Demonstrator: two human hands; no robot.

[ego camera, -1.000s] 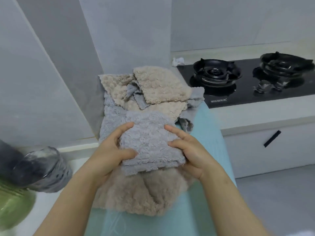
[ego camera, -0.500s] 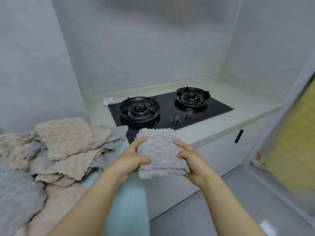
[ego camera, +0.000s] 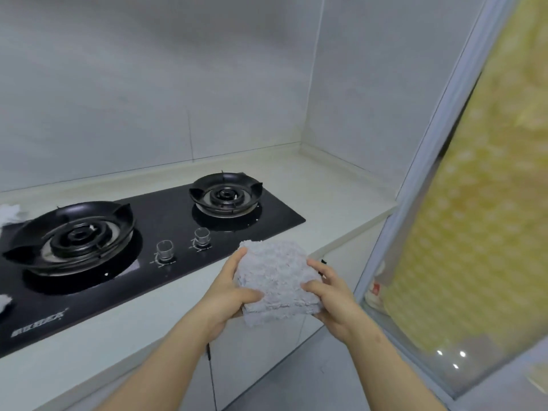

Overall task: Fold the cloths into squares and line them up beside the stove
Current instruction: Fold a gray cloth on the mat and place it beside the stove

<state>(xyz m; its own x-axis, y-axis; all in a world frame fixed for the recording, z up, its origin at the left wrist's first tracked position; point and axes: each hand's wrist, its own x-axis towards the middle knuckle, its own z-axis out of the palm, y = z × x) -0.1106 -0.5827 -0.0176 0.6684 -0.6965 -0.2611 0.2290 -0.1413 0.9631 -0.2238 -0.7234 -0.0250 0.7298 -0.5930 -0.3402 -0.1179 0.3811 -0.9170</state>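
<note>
The left hand (ego camera: 232,293) is gripping the folded cloth (ego camera: 277,277) by its left edge, with the thumb curling over the top and the fingers running along the side. The right hand (ego camera: 333,302) is pinching the opposite edge the same way. The cloth is hanging between them, off the counter (ego camera: 335,200), just in front of the stove (ego camera: 166,221) at its right end. It is looking light, thick and fluffy, likely soft enough to spring open. Holding both side edges with the layers pressed together is probably suiting it best. Bare counter is lying to the right of the stove.
</note>
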